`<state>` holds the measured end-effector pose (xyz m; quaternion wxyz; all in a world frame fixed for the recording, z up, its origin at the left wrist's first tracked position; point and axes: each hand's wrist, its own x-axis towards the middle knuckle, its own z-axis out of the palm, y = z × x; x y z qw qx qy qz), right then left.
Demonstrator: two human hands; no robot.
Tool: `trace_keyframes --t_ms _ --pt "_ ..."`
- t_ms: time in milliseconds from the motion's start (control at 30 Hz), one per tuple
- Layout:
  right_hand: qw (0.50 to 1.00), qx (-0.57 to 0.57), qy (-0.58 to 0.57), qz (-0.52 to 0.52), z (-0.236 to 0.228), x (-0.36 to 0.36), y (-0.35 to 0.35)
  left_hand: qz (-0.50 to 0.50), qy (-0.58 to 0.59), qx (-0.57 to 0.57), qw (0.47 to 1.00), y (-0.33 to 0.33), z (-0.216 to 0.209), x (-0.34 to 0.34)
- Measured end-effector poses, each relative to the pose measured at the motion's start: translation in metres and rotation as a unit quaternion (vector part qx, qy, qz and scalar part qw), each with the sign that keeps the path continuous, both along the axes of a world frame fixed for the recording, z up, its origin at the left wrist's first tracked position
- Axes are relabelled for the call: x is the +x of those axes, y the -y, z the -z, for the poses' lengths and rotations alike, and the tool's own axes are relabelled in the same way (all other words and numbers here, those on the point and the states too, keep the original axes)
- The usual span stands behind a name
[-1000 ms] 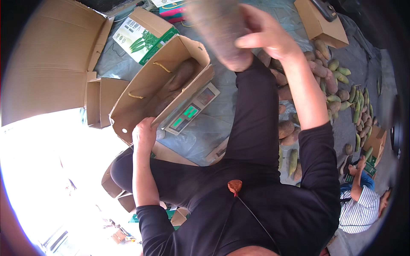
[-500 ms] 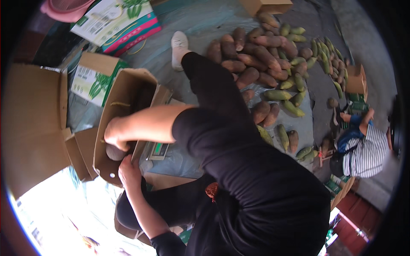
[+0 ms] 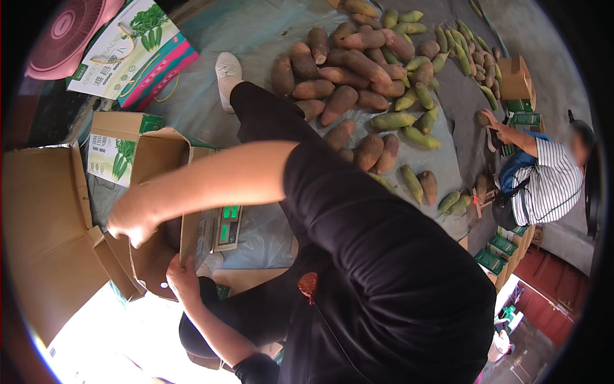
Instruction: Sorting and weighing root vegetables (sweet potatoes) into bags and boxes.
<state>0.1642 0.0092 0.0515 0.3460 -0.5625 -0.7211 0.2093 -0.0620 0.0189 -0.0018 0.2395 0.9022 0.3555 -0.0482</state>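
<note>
I work in what looks like a vegetable packing area, laid out at floor level. A heap of vegetables (image 3: 366,67) lies partly on plastic sheeting (image 3: 265,233). To the heap's left are printed boxes (image 3: 115,148) with vegetable pictures; on my side of the heap, a digital scale (image 3: 227,237) sits beside my open cardboard box (image 3: 190,233). To the heap's right, a co-worker (image 3: 549,182) is near green-topped cartons (image 3: 504,246).

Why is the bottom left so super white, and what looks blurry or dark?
Head view: glare washes out the lower left, hiding detail; head view: the right hand looks a bit smeared, while the left hand is clearer; head view: the inside of the open cardboard box is shadowy; head view: the fisheye lens leaves curved black borders at both sides.
</note>
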Motion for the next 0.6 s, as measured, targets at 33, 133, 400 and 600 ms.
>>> trace_keyframes --t_ms 33,133,400,600 --pt "0.997 0.065 -0.027 0.036 -0.003 0.028 0.017 0.005 0.002 -0.002 1.0 0.001 0.003 0.005" --pt "0.976 0.102 -0.134 0.138 -0.026 0.105 0.089 0.001 -0.005 0.004 1.0 0.004 -0.006 0.009" --pt "0.81 -0.075 -0.218 0.539 0.097 0.226 0.337 0.001 0.013 0.005 1.0 0.004 0.001 0.006" --pt "0.652 -0.178 -0.117 0.728 0.243 0.167 0.513 -0.004 -0.011 0.014 1.0 0.001 0.002 0.001"
